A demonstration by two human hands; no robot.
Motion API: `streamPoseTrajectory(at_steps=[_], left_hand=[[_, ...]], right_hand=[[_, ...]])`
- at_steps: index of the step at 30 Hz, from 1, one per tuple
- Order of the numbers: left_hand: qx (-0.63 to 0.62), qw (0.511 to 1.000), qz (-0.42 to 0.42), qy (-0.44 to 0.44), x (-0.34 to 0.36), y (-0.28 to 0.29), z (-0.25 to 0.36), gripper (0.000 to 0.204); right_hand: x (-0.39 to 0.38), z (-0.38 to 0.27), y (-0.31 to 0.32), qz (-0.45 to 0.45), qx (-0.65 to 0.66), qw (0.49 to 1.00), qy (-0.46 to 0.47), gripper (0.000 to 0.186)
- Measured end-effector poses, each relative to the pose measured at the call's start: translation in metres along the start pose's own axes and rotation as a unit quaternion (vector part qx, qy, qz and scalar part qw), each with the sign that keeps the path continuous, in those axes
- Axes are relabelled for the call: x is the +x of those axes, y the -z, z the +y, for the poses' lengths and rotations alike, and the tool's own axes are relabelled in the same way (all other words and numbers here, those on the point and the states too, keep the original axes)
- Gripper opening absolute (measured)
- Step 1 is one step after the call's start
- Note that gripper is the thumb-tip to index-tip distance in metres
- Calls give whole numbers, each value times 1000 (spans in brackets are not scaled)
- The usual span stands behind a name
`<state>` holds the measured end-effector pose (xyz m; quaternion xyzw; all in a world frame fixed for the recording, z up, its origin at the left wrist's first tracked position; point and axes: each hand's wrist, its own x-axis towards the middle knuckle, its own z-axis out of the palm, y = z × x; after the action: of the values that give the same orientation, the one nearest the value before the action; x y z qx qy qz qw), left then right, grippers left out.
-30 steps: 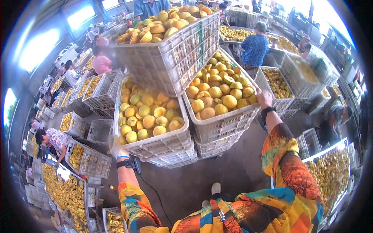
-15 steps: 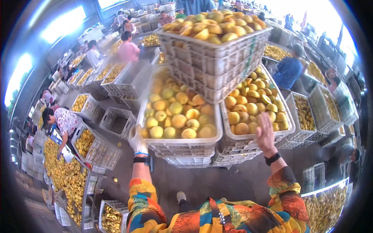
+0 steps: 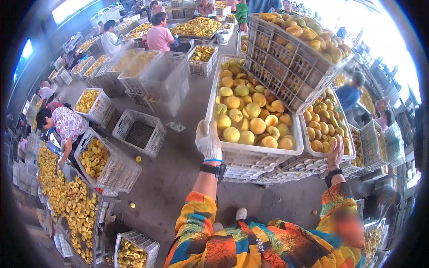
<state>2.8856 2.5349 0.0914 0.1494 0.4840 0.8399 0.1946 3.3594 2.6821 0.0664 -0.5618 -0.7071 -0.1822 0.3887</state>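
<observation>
Two light plastic crates of yellow-orange peach-like fruit stand side by side before me, a left crate (image 3: 263, 154) and a right crate (image 3: 333, 157). Another full crate (image 3: 292, 60) rests tilted across them. At the left crate's near left corner is my left hand (image 3: 208, 142), in a white glove, its palm against the side and the fingers pointing up, not wrapped round the rim. My bare right hand (image 3: 335, 154) lies against the near rim of the right crate, fingers stretched upward. Its fingertips are beside the fruit. More crates show underneath.
Beyond the stack, a co-worker's green sleeve (image 3: 241, 14) reaches down near the top crate. An empty crate (image 3: 139, 133) stands on the floor to the left, near a crate of fruit halves (image 3: 107, 161) and a fruit-covered table (image 3: 67, 201) with a person bent over it.
The crates and both my hands now appear farther right, and the view has swung left. My left hand shows more fully at the corner. A green-sleeved arm has come into clearer view.
</observation>
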Motion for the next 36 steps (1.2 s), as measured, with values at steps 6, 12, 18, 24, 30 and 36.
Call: streamPoseTrajectory(at_steps=[6,12,18,24,30,36], left_hand=[[37,999,26,-19,31,6,-3,41],[22,1000,5,3,31,-6,-6,35],[45,999,2,-6,29,-5,-1,32],[27,999,-47,6,37,-5,-16,34],[39,997,-72,-15,37,-10,-22,39],[15,994,-106,6,61,6,-27,27]], right_hand=[[-2,-32,-26,20,49,998,27,34],[11,-54,17,-59,108,978,170,30],[6,-67,13,-124,141,961,201,20],[-11,-77,-12,76,119,989,-43,14],[-14,-76,-14,90,77,987,-111,24],[-16,-96,-18,130,81,983,-104,22]])
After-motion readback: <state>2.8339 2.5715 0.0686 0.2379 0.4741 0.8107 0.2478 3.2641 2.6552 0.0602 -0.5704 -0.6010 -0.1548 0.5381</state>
